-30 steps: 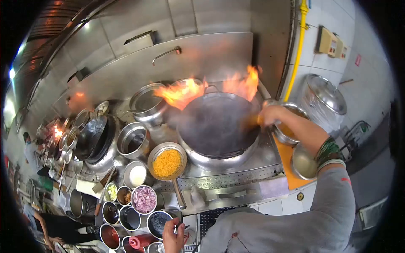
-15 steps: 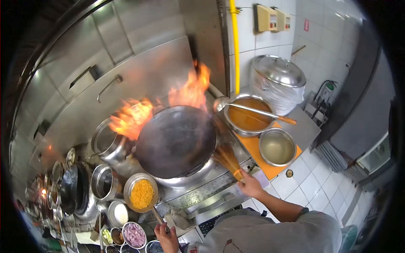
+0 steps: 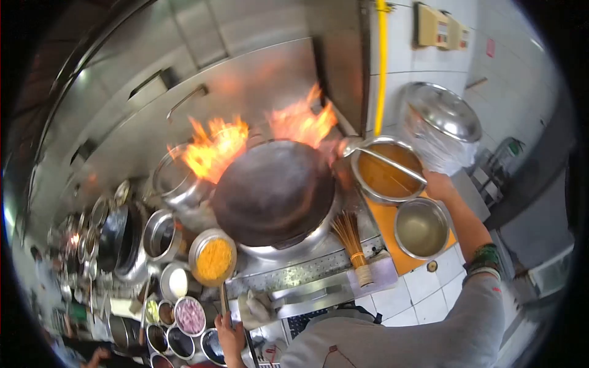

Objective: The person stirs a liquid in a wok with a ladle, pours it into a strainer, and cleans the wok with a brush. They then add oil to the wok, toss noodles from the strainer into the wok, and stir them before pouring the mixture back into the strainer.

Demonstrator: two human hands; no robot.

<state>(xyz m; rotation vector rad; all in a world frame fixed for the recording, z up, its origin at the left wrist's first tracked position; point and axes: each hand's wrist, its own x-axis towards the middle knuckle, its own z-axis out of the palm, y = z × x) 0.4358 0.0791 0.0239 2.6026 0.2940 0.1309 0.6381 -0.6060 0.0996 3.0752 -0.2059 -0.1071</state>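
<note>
The long metal ladle (image 3: pixel 392 164) lies slanted across the wide steel bowl of orange sauce (image 3: pixel 386 175), its cup at the bowl's far-left rim beside the big black wok (image 3: pixel 273 190), which sits empty with flames behind it. The right hand (image 3: pixel 438 184) closes on the ladle's handle end at the bowl's near-right rim. The left hand (image 3: pixel 230 334) grips the handle of the round strainer of yellow shreds (image 3: pixel 213 259), near the frame's bottom; its fingers are hard to make out. Half a second ago the right hand held the bamboo wok brush (image 3: pixel 353 245); now that brush lies alone on the stove edge.
</note>
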